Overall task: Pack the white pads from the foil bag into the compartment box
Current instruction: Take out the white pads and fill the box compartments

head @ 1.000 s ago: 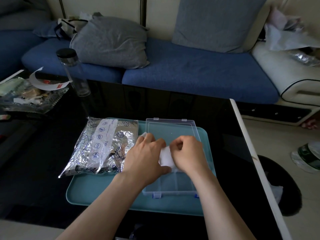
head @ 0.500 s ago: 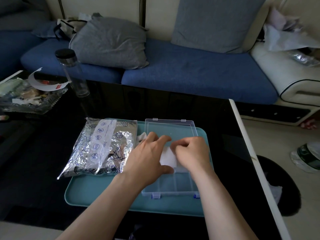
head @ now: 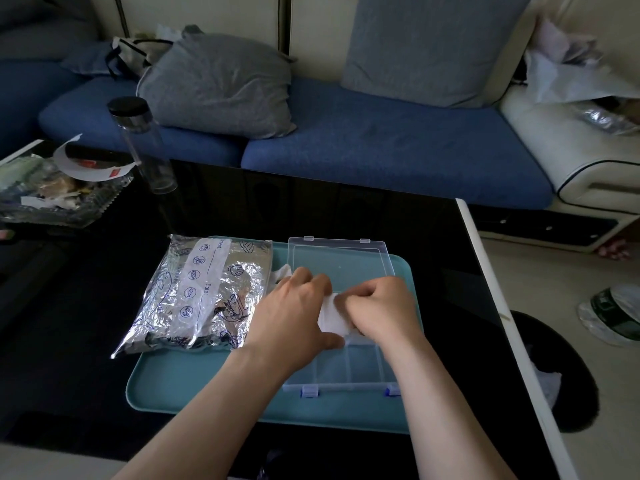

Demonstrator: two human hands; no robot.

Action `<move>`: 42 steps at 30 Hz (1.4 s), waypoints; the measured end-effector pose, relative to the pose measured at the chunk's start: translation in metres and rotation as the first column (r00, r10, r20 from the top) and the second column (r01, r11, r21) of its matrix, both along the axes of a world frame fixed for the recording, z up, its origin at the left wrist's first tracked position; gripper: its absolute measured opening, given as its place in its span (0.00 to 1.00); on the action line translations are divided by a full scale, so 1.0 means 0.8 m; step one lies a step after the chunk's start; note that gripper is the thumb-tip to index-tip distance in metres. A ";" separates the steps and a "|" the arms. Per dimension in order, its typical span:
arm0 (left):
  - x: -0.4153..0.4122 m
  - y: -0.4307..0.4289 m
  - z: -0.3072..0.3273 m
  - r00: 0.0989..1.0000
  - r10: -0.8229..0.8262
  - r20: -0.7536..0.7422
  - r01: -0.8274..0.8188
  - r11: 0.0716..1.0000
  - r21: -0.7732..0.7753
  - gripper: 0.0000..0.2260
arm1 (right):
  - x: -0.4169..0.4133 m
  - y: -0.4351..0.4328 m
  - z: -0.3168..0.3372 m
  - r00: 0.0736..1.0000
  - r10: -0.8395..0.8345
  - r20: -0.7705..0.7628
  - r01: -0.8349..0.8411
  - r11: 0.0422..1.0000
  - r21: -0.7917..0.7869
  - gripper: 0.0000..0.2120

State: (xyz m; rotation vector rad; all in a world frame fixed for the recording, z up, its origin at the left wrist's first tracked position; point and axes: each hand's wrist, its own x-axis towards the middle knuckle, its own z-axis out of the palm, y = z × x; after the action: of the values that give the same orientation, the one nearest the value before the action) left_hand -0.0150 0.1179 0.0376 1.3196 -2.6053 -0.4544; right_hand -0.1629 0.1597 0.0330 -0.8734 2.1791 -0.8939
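View from above of a dark table [head: 398,216] with a teal tray [head: 194,382] on it. On the left of the tray lies a crinkled bag [head: 204,292] of silver foil. On the right stands a clear box [head: 346,370], its lid [head: 341,256] lying open and flat on the far side. Both hands meet over the middle of the box. The left hand [head: 294,313] holds a white pad [head: 331,317], with fingers over its far edge and the thumb at its near edge. The right hand [head: 381,308] is curled and pinches the same pad from the other side. The pad sits low over the box's far compartments; whether it already rests inside one cannot be told, as the hands hide them. The near compartments, the only ones in plain view, look empty, so packing seems to be at an early stage, perhaps the first pad. A white scrap [head: 282,271], possibly another pad, shows between the bag and the box. The bag looks full, so most pads likely remain to be moved.
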 end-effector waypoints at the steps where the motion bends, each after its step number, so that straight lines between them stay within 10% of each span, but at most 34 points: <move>1: 0.000 -0.001 -0.002 1.000 -0.001 -0.004 0.001 1.000 -0.001 0.35 | 0.000 0.001 0.001 1.000 0.002 -0.008 -0.002 1.000 0.018 0.05; 35: -0.003 -0.012 -0.001 0.997 -0.054 0.053 0.053 0.998 0.032 0.43 | 0.007 0.006 0.000 0.985 0.066 -0.159 -0.056 0.996 0.063 0.05; 42: 0.010 -0.018 0.002 0.997 -0.071 0.034 0.070 0.996 0.050 0.16 | 0.010 0.005 -0.003 0.976 0.078 -0.206 -0.055 0.992 0.114 0.10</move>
State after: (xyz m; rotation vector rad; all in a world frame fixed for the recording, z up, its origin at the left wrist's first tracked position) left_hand -0.0071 0.1038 0.0389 1.2650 -2.6939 -0.5132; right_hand -0.1547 0.1637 0.0303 -1.0202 2.3379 -0.6707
